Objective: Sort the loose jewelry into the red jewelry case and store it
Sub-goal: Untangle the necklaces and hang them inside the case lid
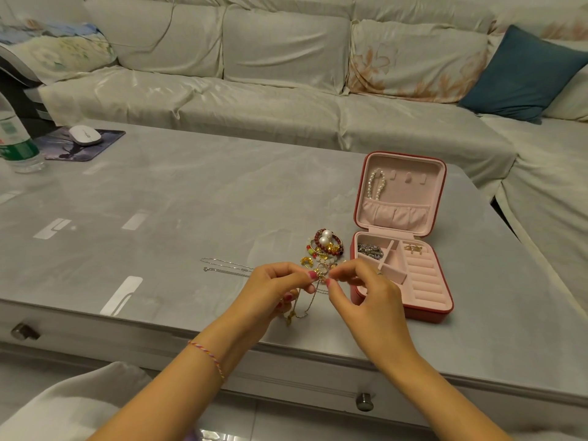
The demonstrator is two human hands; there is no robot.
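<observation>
Your left hand (273, 286) and right hand (359, 288) both pinch a thin gold chain (304, 305) at the fingertips, above the table (191, 202); it dangles in loops. Behind lies the loose jewelry pile (324, 249); beside it the red case (401, 243) stands open, pink-lined.

Water bottle (17, 135) cut by the left edge (label unreadable); gold chain's (302, 308) clasp behind fingertips.
</observation>
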